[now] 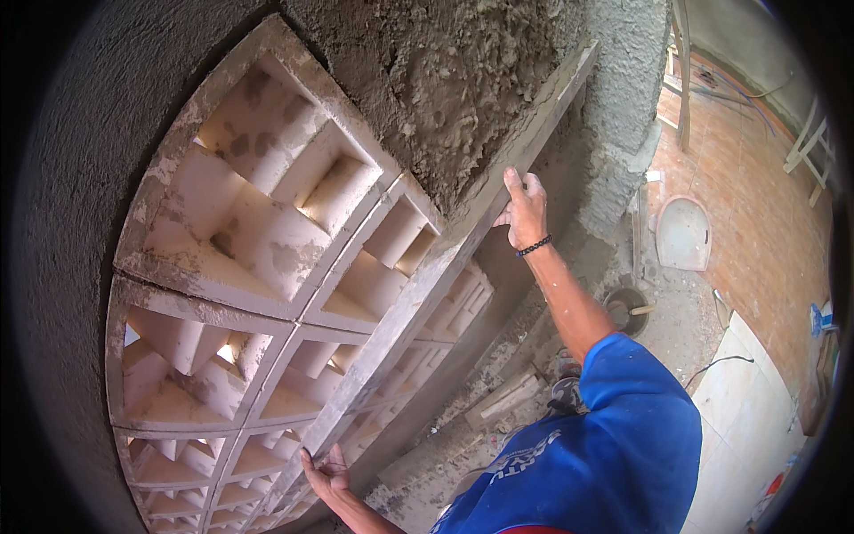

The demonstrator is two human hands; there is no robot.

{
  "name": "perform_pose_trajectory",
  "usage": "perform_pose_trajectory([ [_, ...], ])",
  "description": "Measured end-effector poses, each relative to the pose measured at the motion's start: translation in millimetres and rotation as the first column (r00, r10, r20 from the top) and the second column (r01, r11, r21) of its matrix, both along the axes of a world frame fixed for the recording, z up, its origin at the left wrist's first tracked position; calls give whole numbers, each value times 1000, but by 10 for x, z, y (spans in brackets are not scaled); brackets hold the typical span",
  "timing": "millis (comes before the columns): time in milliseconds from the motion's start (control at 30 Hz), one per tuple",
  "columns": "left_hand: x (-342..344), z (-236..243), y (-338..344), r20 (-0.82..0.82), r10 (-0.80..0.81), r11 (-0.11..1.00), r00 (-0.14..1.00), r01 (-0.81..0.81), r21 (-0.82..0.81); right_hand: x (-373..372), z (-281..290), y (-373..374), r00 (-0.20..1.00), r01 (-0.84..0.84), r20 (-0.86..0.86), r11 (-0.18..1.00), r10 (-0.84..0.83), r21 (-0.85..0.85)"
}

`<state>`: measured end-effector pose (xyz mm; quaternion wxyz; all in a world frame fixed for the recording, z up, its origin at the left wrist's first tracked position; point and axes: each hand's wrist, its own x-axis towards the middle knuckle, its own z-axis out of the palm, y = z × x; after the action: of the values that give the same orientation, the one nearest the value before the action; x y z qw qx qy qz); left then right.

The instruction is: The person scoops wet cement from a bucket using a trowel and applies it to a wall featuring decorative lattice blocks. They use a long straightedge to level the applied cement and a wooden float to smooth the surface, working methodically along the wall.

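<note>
A long straightedge board (pixel 382 343), smeared with mortar, slants from lower left to upper right across the wall. My right hand (pixel 525 209) grips it in its upper half, fingers wrapped over the edge; a dark beaded bracelet circles that wrist. Lower down, my left hand (pixel 329 472) is curled at the board's edge, its thumb and fingers around it. Behind the board are pale breeze blocks (pixel 298 307) with angled openings, set in a grid. Rough wet mortar (pixel 445 80) covers the wall above them, touching the board's upper part.
Smoother grey plaster (pixel 71 205) lies left of the blocks. On the floor to the right stand a bucket (pixel 627 307) with a handled tool in it and a whitish rounded tray (pixel 684 233). Rubble and a block (pixel 507 398) lie along the wall's foot. Wooden frames (pixel 811 147) stand farther off.
</note>
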<state>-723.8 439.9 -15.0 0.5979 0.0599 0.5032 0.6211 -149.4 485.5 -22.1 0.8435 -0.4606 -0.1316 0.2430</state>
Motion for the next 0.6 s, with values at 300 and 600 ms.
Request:
perform_pose_trajectory([
  [300,690,388,-31,3,-51,997,999,51,66,557,452,74,999,-14,48,1000,14,-3],
  [600,96,257,-28,-1,-43,997,999,43,70,53,383,17,999,-34,23,999,35,-39],
])
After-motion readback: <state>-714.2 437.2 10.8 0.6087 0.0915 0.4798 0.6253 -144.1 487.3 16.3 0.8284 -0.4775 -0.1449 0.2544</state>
